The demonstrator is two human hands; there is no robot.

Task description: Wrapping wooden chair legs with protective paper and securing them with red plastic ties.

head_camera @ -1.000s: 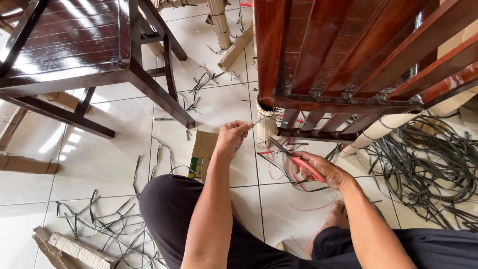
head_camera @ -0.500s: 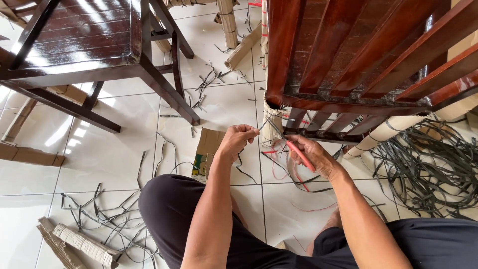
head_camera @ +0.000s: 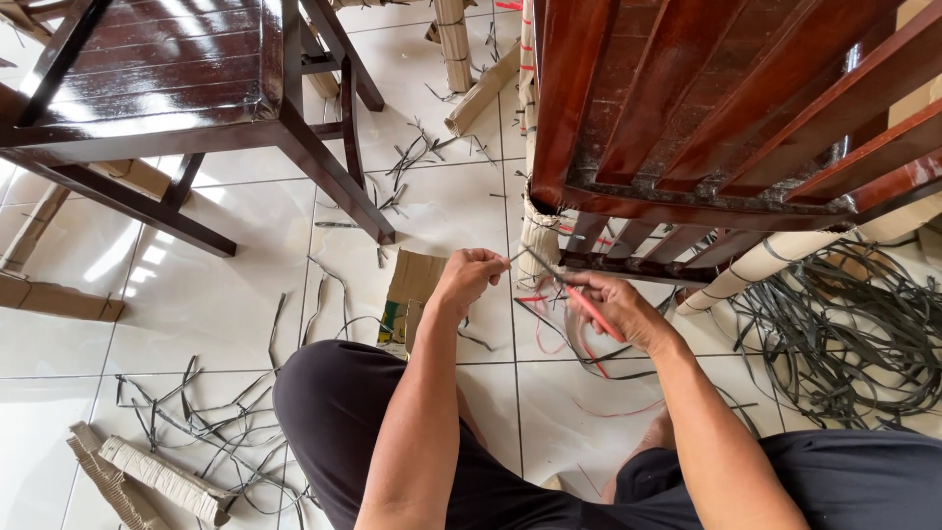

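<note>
The left hand [head_camera: 469,280] is closed in a pinch on the end of a thin dark strip [head_camera: 535,259], which runs as a short taut line up and to the right from those fingertips toward the lower rail of the dark red wooden chair [head_camera: 687,128]. The right hand [head_camera: 613,309] is closed too, gripping a slim red-handled tool [head_camera: 594,314] whose handle slants down to the right across the palm; its tip end points up toward the strip, and whether it touches the strip cannot be told. The two hands sit close together just below the chair's cane-wrapped leg [head_camera: 538,240], with the strip's long axis lying between them, the left hand at its free end and the right hand nearer the chair. Loose red strips [head_camera: 549,329] trail on the tiled floor [head_camera: 196,294] under the right hand, a tangle of dark strips [head_camera: 844,334] lies well to the right, and a second dark chair [head_camera: 167,88] stands apart at upper left
</note>
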